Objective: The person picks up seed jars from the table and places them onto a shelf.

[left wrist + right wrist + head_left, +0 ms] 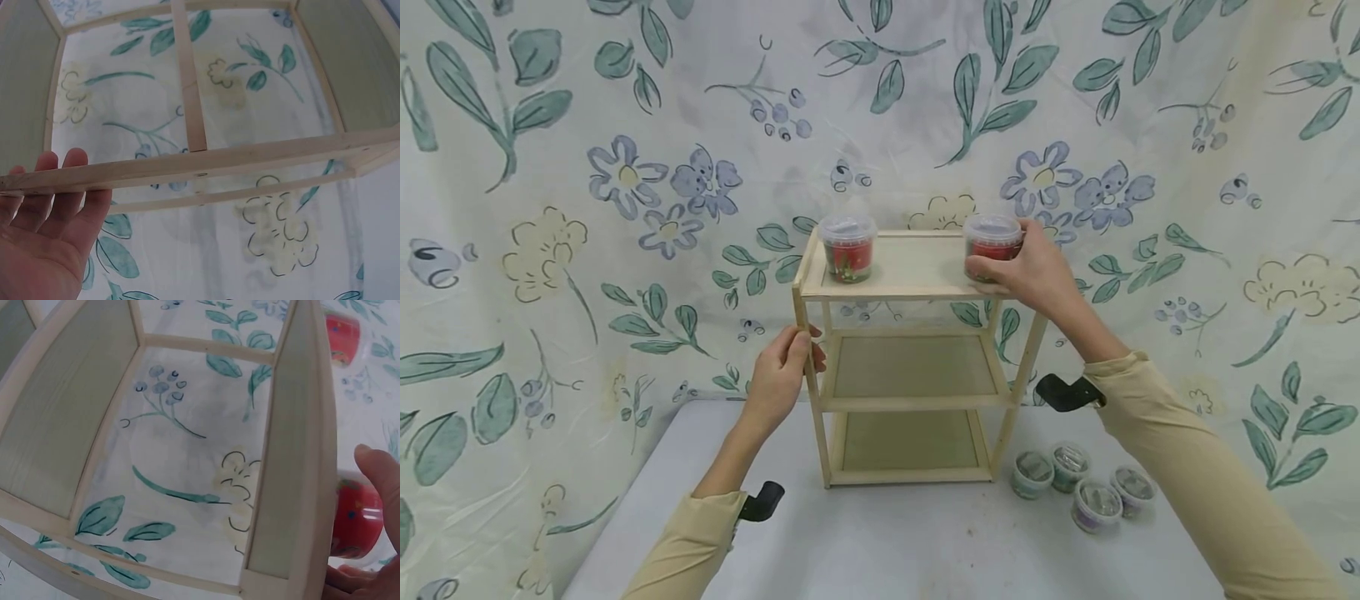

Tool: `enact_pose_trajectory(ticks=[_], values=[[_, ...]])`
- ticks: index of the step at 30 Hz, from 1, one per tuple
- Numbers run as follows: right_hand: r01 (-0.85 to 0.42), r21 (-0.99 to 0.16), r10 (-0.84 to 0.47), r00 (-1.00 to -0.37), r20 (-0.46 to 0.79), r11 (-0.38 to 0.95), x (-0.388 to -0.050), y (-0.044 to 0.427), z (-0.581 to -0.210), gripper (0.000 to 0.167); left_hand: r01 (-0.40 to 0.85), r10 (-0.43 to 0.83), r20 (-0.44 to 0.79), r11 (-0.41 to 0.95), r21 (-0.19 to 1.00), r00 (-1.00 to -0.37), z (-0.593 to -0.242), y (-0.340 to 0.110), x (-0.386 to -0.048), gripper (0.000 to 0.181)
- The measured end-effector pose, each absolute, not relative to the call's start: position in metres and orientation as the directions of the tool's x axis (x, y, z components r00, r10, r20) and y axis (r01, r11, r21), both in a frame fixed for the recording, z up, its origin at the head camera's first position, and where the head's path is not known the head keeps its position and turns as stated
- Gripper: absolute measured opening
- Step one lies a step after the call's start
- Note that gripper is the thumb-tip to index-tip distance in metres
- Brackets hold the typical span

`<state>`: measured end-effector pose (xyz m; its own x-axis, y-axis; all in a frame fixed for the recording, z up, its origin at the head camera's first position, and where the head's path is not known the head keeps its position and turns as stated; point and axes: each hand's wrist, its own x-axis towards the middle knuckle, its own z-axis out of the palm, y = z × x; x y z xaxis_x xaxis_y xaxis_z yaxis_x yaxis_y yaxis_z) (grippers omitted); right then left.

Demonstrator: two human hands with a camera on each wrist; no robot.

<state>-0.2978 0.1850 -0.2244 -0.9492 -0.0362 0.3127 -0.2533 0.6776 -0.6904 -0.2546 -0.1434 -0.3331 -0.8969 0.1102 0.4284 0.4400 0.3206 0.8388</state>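
A three-tier wooden shelf point(880, 403) stands on the white table. My left hand point(781, 367) grips its front left post, the fingers curled round the wood, as the left wrist view also shows the hand point(50, 237) at the post point(144, 170). On the top tier at the right, my right hand point(1037, 271) holds a clear-lidded tub with red contents point(985, 250), thumb in front and fingers at its right side. The right wrist view shows that tub point(356, 519) beside my thumb. A similar red tub point(848, 250) stands on the top tier at the left, untouched.
Several small lidded tubs point(1097, 502) stand in a group on the table point(895, 550), right of the shelf's foot. Behind the shelf hangs a floral cloth point(880, 108). Through the frame, the middle tier point(913, 367) and bottom tier point(910, 442) show bare panels.
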Motion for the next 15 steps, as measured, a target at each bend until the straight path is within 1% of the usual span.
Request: enact_pose_trajectory(ticks=[9, 15], values=[[-0.247, -0.72, -0.034, -0.954, 0.297, 0.648, -0.294, 0.192, -0.221, 0.094, 0.446, 0.106, 0.436, 0.309, 0.84, -0.894, -0.332, -0.141, -0.256, 0.029], [-0.234, -0.713, -0.018, -0.955, 0.296, 0.661, -0.289, 0.202, -0.221, 0.097, 0.444, 0.102, 0.436, 0.32, 0.837, -0.894, -0.333, -0.141, -0.258, 0.03]])
